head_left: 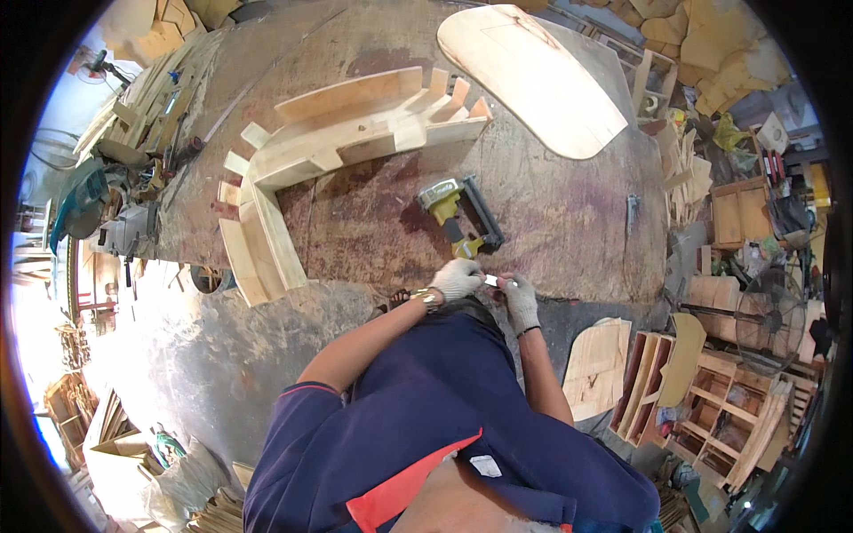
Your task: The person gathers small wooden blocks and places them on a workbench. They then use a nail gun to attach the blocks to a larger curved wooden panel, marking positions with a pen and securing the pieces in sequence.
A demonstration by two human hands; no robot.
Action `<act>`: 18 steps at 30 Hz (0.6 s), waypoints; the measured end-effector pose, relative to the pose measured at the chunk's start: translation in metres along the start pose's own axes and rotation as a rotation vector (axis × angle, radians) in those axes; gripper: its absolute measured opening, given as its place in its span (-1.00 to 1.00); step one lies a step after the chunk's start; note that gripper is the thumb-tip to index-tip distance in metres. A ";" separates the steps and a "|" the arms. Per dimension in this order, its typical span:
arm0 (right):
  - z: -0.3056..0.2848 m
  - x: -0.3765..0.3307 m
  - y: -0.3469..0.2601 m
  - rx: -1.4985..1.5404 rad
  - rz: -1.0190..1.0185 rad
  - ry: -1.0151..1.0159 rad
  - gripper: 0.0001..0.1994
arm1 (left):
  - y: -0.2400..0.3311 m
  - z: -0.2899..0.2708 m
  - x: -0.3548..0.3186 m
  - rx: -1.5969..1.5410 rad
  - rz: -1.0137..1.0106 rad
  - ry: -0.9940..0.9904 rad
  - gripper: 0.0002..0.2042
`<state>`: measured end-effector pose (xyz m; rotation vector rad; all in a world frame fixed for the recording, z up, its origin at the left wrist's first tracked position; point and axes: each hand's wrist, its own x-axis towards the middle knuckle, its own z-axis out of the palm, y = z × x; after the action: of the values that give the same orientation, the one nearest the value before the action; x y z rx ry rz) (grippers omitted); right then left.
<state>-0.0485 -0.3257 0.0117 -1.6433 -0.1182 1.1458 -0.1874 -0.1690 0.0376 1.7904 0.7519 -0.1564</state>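
At the table's near edge, my left hand (457,278) and my right hand (522,302) meet, both in pale knit gloves. Pinched between their fingertips is a small white strip-like piece (490,280), too small to name. A watch (433,299) circles my left wrist. Just beyond my hands lies a yellow-green and black nail gun (458,216), touched by neither hand. Farther off to the left, a bent wooden frame (338,147) with upright panels and short blocks rests on the tabletop.
A large pale wooden board (533,80) with rounded ends lies at the far right of the stained worktable (569,222). A small metal tool (632,216) sits near its right edge. Cut boards (597,369) and a standing fan (771,318) are right of me; a wood pile (142,115) is left.
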 end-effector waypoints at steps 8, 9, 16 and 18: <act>-0.086 0.080 -0.023 -0.200 -0.297 0.638 -0.60 | 0.042 0.015 0.072 -0.120 0.128 0.072 -0.71; -0.087 0.081 -0.027 -0.264 -0.374 0.637 -0.60 | 0.042 0.007 0.070 -0.109 0.095 0.103 -0.72; -0.016 0.080 -0.048 -0.510 -0.529 0.481 -0.69 | -0.008 -0.062 0.043 -0.047 -0.293 0.562 -0.62; 0.003 0.083 -0.058 -0.495 -0.433 0.398 -0.70 | -0.026 -0.070 0.037 -0.117 -0.507 0.541 -0.60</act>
<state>0.0195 -0.2510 0.0068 -2.1151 -0.5059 0.4634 -0.1908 -0.0864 0.0243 1.5065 1.5659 0.0448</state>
